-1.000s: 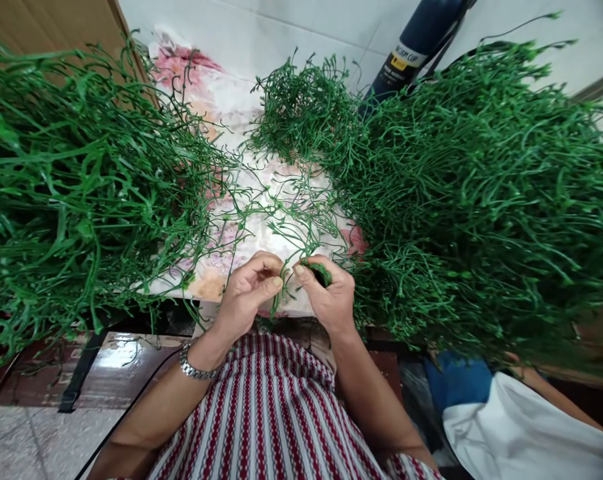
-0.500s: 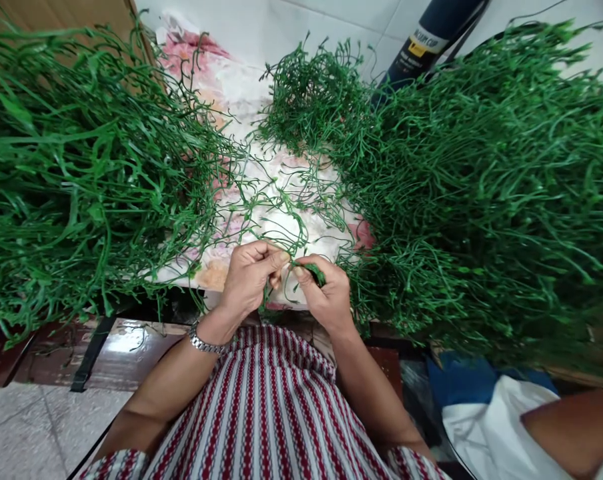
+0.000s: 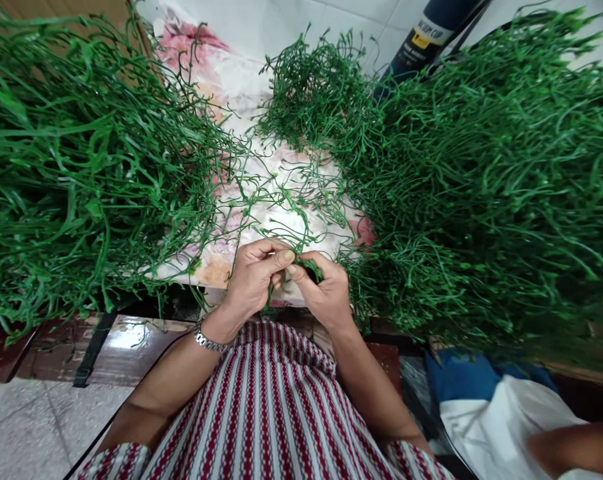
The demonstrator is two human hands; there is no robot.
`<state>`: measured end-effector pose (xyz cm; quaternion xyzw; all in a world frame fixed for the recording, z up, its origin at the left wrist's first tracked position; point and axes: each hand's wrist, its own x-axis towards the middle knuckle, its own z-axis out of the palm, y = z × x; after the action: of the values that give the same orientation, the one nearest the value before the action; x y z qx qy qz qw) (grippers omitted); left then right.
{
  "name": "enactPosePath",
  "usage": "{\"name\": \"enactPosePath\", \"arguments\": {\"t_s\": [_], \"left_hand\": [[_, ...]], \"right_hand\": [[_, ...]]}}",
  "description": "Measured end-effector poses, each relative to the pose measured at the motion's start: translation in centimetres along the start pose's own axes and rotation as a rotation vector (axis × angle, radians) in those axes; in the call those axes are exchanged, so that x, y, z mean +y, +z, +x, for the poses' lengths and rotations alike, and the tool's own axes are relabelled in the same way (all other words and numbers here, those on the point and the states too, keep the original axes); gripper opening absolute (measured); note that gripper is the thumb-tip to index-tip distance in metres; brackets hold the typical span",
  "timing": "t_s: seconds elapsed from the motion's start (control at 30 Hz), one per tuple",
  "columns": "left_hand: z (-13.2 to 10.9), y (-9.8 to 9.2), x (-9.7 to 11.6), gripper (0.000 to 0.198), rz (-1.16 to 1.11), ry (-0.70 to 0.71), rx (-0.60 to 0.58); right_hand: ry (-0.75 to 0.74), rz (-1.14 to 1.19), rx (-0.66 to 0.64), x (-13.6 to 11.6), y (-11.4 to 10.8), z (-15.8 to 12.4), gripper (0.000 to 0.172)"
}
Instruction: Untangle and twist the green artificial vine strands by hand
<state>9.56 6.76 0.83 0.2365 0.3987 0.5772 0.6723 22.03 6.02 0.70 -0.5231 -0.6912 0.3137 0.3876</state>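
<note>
My left hand (image 3: 255, 273) and my right hand (image 3: 324, 285) meet over the front edge of the table, thumbs and forefingers pinched close together. Between them they grip thin green artificial plant stems (image 3: 304, 233), whose loose ends fan out ahead of my fingertips. Part of the stems curls inside my right hand, and the exact joint at the fingertips is hidden. A large heap of broad green artificial stems (image 3: 96, 180) lies to the left. To the right rises another big heap of finer, tipped stems (image 3: 481, 193).
A floral cloth (image 3: 281, 223) covers the table, with stray stems across it. A smaller clump of stems (image 3: 316, 93) lies at the back. Behind it leans a dark vacuum cup (image 3: 416, 47). A cardboard box (image 3: 146, 53) stands back left. Another person's arm (image 3: 576, 450) shows lower right.
My fingertips have drawn closer together on the stems, and both hands have shifted very slightly. The other person's arm at lower right has moved and is blurred.
</note>
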Motion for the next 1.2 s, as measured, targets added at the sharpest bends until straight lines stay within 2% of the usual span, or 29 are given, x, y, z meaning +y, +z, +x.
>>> {"name": "enactPosePath", "arguments": {"t_s": [0.1, 0.2, 0.37, 0.47, 0.6, 0.73, 0.83, 1.0, 1.1, 1.2], "left_hand": [[-0.2, 0.0, -0.1, 0.018, -0.005, -0.022, 0.025], [-0.2, 0.0, -0.3, 0.020, 0.011, 0.032, 0.055], [-0.1, -0.1, -0.3, 0.021, 0.017, -0.001, -0.035], [-0.1, -0.2, -0.3, 0.023, 0.072, -0.027, -0.058], [-0.1, -0.2, -0.4, 0.022, 0.050, -0.025, -0.029], [0.1, -0.2, -0.6, 0.016, 0.045, 0.072, 0.055], [0.3, -0.2, -0.5, 0.012, 0.038, 0.108, 0.051], [0.0, -0.2, -0.3, 0.015, 0.049, 0.018, -0.027], [0.0, -0.3, -0.4, 0.016, 0.062, 0.014, 0.006], [0.1, -0.5, -0.5, 0.016, 0.062, 0.030, 0.031]], "right_hand": [[0.001, 0.024, 0.023, 0.0, 0.2, -0.1, 0.015], [0.014, 0.040, 0.094, 0.2, 0.3, -0.3, 0.013], [0.053, 0.089, 0.198, 0.5, 0.6, -0.6, 0.012], [0.115, 0.198, 0.220, 0.9, 0.8, -0.6, 0.015], [0.181, 0.322, 0.100, 1.1, 0.7, -0.4, 0.020], [0.207, 0.368, -0.112, 0.6, 0.2, -0.1, 0.023], [0.207, 0.422, -0.206, 0.2, 0.0, 0.1, 0.024], [0.130, 0.334, -0.219, 0.1, 0.0, 0.0, 0.024], [0.074, 0.190, -0.192, 0.0, 0.2, -0.2, 0.024], [0.020, 0.056, -0.098, -0.1, 0.6, -0.5, 0.018]]}}
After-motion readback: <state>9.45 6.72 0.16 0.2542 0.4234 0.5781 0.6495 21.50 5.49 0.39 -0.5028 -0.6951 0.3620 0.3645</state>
